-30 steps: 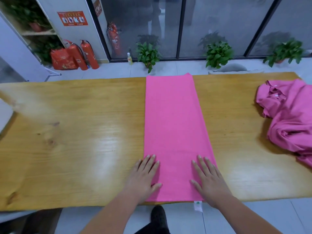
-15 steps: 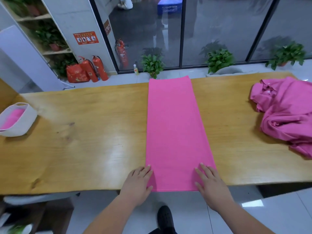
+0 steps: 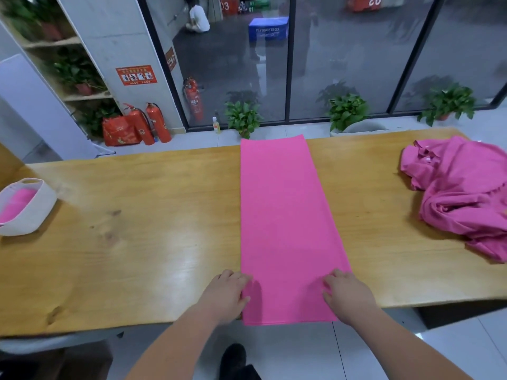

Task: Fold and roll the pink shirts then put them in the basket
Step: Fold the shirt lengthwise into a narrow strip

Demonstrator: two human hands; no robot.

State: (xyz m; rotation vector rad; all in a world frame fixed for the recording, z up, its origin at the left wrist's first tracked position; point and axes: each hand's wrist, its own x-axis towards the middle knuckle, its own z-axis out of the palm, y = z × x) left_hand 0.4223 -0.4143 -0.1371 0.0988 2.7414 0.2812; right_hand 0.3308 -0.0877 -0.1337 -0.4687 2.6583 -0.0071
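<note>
Ok, quick note. 1 s ago I had both hands flat w/ fingers spread on the long flat folded pink shirt (image 3: 288,229), a bit in from its near end. They've since slid back toward me to the near corners, and the fingers have gone from straight to curled.

Left hand (image 3: 225,294): fingers bent, tips + thumb on the shirt's left edge, pinching it. Right hand (image 3: 348,297): same on the right edge, fingers bunched together and curled onto the cloth. How much cloth is under the fingers I can't tell.

Shirt hasn't shifted: it lies smooth across the glossy light-wood table (image 3: 137,229), far end at the far table edge, near end hanging just over the near edge btwn my hands. No roll started yet, near hem is flat.

View has tilted up too, so the white oval fabric basket (image 3: 41,212) now shows at the table's left end, well apart from the shirt, w/ a pink roll (image 3: 16,204) already inside. Crumpled heap of pink shirts (image 3: 463,193) sits at the right end, untouched.

My read: smoothing is done, fold stage finished for this one, grip change = setup to roll from the near end away from me. Then it goes left to the basket; heap says several more to do.
</note>
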